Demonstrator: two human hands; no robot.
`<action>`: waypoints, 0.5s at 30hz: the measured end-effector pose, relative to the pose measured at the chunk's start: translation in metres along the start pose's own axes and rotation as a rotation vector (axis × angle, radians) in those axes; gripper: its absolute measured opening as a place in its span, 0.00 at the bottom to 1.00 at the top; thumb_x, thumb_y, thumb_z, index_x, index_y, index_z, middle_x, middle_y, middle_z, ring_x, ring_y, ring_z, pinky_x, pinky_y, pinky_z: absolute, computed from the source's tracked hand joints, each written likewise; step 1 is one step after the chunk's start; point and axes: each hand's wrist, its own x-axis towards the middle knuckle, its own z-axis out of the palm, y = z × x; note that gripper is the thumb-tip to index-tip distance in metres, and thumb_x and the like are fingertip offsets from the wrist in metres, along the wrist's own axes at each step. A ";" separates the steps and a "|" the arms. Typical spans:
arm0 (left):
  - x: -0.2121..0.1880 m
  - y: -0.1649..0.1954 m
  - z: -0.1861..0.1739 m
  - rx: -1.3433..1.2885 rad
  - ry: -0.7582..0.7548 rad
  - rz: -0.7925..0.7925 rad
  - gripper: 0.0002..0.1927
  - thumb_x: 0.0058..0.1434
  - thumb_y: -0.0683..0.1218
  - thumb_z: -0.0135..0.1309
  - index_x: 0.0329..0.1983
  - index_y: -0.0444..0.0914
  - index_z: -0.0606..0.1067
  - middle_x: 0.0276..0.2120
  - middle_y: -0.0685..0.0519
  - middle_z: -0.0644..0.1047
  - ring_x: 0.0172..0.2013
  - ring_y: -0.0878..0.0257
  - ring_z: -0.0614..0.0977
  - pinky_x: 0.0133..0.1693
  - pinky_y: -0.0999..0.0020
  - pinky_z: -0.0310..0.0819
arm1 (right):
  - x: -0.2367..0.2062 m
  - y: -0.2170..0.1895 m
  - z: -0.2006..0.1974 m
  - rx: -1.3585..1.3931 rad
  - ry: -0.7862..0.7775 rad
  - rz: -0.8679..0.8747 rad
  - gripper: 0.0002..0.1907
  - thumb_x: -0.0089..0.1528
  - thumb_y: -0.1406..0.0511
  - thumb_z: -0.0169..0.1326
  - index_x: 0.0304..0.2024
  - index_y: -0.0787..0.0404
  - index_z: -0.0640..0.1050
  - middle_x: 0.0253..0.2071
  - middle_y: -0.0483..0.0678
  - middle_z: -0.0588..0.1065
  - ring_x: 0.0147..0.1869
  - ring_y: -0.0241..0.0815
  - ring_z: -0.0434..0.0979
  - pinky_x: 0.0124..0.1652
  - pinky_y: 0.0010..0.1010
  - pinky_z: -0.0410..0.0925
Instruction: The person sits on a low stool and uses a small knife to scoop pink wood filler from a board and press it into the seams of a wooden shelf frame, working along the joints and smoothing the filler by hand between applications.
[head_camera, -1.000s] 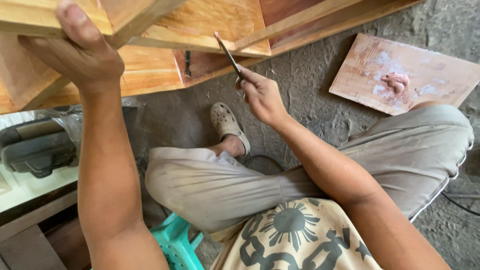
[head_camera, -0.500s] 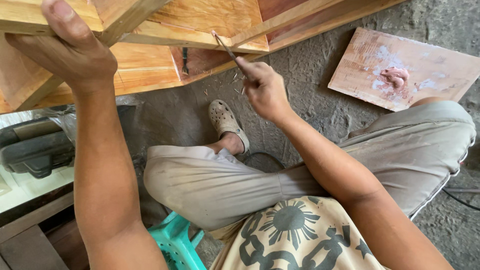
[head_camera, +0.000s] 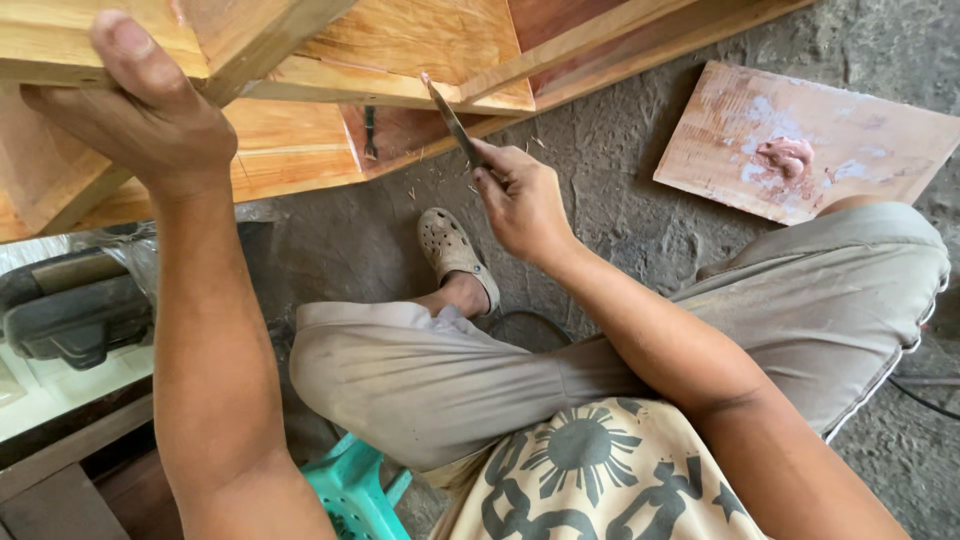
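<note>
Change since a second ago: right hand (head_camera: 520, 205) has slid a little left along the wooden frame (head_camera: 400, 60), and the blade tip now sits against the edge of the upper rail rather than just off it; left hand has stayed put on the corner.
Left hand (head_camera: 150, 115): clamped over the near corner of the wooden frame, thumb on top, fingers wrapped under, steadying it.
Right hand: closed round the handle of a thin putty knife (head_camera: 450, 115), blade pointing up and left to the frame's lower edge.
Putty knife: tip touching the frame at the joint between a pale rail and the redder panel below it.
Filler board (head_camera: 800, 140): flat offcut on the concrete floor, right of the frame and well apart from the knife, with a pinkish lump of putty (head_camera: 785, 155) on it.
Sandal (head_camera: 450, 250): below the frame, on the person's outstretched foot.
Stool (head_camera: 350, 490): turquoise plastic, under the person.
Step in hand: by the look of it, working the joint with the blade, pressing or scraping filler.
Next move calls for: a flat, light stroke along the seam while the left grip keeps the frame from shifting.
</note>
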 end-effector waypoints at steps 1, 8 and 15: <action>0.001 0.000 0.000 0.019 -0.015 -0.007 0.24 0.79 0.55 0.46 0.60 0.28 0.63 0.52 0.38 0.67 0.54 0.48 0.72 0.60 0.50 0.63 | -0.002 -0.004 0.001 0.007 -0.015 -0.009 0.19 0.65 0.71 0.55 0.59 0.62 0.77 0.35 0.56 0.75 0.38 0.50 0.78 0.41 0.34 0.70; 0.009 0.012 -0.001 -0.007 -0.040 0.013 0.25 0.76 0.56 0.45 0.54 0.27 0.67 0.46 0.37 0.68 0.50 0.47 0.73 0.55 0.49 0.63 | -0.006 -0.010 0.000 0.016 0.010 -0.105 0.16 0.68 0.69 0.53 0.59 0.61 0.77 0.42 0.54 0.77 0.42 0.48 0.80 0.43 0.33 0.71; 0.006 0.010 -0.002 0.034 -0.045 -0.008 0.22 0.79 0.55 0.47 0.57 0.30 0.67 0.51 0.40 0.71 0.52 0.46 0.74 0.56 0.49 0.65 | -0.001 -0.008 0.003 0.039 -0.012 -0.118 0.18 0.68 0.69 0.52 0.61 0.63 0.77 0.44 0.53 0.76 0.46 0.47 0.79 0.48 0.32 0.71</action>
